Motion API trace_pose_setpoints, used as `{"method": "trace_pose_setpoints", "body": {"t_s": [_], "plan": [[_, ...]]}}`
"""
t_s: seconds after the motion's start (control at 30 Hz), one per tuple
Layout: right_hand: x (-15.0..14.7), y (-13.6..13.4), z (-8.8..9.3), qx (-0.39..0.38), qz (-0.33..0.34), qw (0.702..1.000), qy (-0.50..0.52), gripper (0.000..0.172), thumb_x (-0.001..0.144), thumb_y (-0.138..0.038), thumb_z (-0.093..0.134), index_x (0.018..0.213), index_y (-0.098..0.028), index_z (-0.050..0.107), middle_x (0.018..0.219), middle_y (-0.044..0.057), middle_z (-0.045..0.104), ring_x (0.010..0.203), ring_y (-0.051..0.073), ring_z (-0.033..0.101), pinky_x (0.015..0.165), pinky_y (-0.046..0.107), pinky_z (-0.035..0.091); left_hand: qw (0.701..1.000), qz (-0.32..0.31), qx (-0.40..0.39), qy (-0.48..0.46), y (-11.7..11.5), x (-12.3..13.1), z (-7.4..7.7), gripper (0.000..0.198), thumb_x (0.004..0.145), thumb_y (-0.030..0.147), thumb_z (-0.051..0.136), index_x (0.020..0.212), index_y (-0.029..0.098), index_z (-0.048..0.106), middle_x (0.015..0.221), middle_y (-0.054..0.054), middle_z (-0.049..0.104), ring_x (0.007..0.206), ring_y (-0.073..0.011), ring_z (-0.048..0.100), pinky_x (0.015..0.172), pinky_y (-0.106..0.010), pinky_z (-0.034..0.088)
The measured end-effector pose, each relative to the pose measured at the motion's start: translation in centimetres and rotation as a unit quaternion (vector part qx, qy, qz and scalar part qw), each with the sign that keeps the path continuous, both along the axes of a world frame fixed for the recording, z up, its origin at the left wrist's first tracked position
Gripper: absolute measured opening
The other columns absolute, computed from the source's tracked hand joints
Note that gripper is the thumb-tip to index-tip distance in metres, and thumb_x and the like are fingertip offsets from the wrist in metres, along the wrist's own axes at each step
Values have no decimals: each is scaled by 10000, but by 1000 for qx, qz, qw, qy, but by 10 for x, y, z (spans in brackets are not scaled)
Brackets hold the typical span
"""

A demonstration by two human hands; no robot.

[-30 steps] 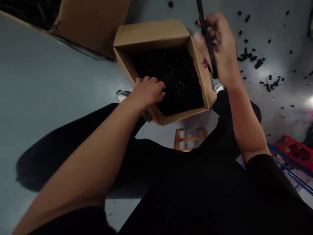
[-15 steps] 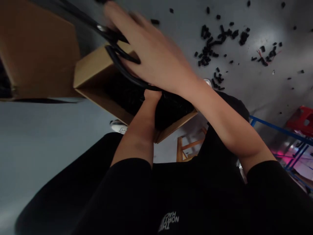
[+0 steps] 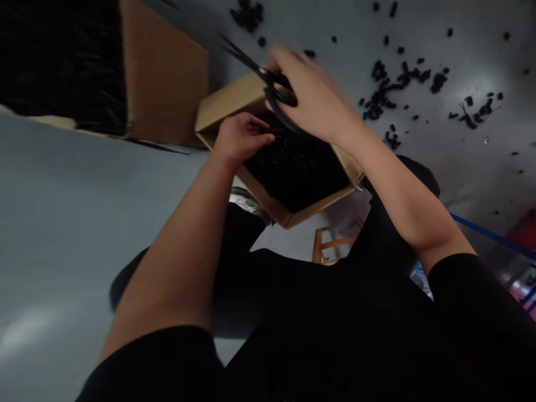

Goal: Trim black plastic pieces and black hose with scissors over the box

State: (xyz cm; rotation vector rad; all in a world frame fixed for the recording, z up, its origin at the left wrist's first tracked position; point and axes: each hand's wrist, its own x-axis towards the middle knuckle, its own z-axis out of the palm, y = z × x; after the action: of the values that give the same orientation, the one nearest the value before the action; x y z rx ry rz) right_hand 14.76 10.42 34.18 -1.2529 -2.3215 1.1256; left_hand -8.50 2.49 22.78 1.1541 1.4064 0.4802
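Observation:
Black-handled scissors (image 3: 273,92) sit in my right hand (image 3: 318,100), their blades pointing up and left above the far edge of a cardboard box (image 3: 322,209). My fingers are wrapped around the handles. At the box's left side, my left hand (image 3: 238,139) is closed in a pinch over the opening. A small dark piece (image 3: 271,134) shows at its fingertips, too dark to make out fully. Many small black pieces (image 3: 301,173) fill the box below both hands, and shadow hides their details. The box stands between my legs.
A larger cardboard box (image 3: 167,78) of black pieces stands at upper left. Short black pieces (image 3: 381,95) lie scattered over the grey floor at upper right. A wooden stool (image 3: 319,245) shows below the box, and a blue metal frame (image 3: 489,233) stands at right.
My left hand has come up out of the box's contents to its left side, with a dark piece at its fingertips. The scissors remain in my right hand. The view has shifted left.

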Motion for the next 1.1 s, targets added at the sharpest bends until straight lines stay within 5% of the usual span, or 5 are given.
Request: {"method": "trace_pose_setpoints", "body": {"t_s": [0.13, 0.23, 0.57, 0.83, 1.1], "plan": [[-15, -8, -19, -84, -12, 994, 67, 422, 1016, -465, 874, 1035, -278, 496, 1122, 18, 715, 1081, 198, 697, 971, 324, 634, 977, 207, 61, 2, -26, -3, 92, 875, 597, 881, 965, 1051, 281, 519, 941, 88, 791, 1007, -177, 707, 1032, -445, 570], [-31, -24, -29, -175, 26, 975, 134, 521, 1001, -669, 846, 1106, -276, 520, 997, -7, 668, 922, 176, 700, 847, 341, 646, 959, 275, 68, -20, -42, -2, 120, 871, 732, 1033, 748, 1075, 283, 468, 964, 78, 802, 1061, -182, 745, 965, -408, 564], [-44, -59, -12, -184, 61, 970, 145, 616, 926, -723, 896, 1187, -268, 575, 1183, 52, 707, 1096, 230, 697, 1049, 452, 663, 958, 235, 153, -65, -50, -16, 103, 711, 936, 941, 674, 1018, 254, 509, 932, 20, 763, 1211, -223, 759, 919, -399, 555], [-50, -57, -23, -187, 72, 972, 121, 625, 998, -756, 795, 1288, -250, 572, 1216, 81, 691, 1122, 256, 686, 1072, 478, 642, 922, 309, 235, 3, -43, -27, 74, 545, 914, 623, 955, 999, 232, 585, 1049, -25, 791, 1055, -226, 750, 979, -412, 644], [-47, -60, -24, -214, 62, 967, 125, 642, 1018, -782, 752, 1308, -242, 560, 1220, 77, 678, 1131, 242, 670, 1074, 467, 626, 911, 289, 264, 129, -54, -12, 82, 190, 996, 344, 836, 1005, 245, 674, 1067, -39, 796, 1088, -259, 758, 976, -418, 646]]}}
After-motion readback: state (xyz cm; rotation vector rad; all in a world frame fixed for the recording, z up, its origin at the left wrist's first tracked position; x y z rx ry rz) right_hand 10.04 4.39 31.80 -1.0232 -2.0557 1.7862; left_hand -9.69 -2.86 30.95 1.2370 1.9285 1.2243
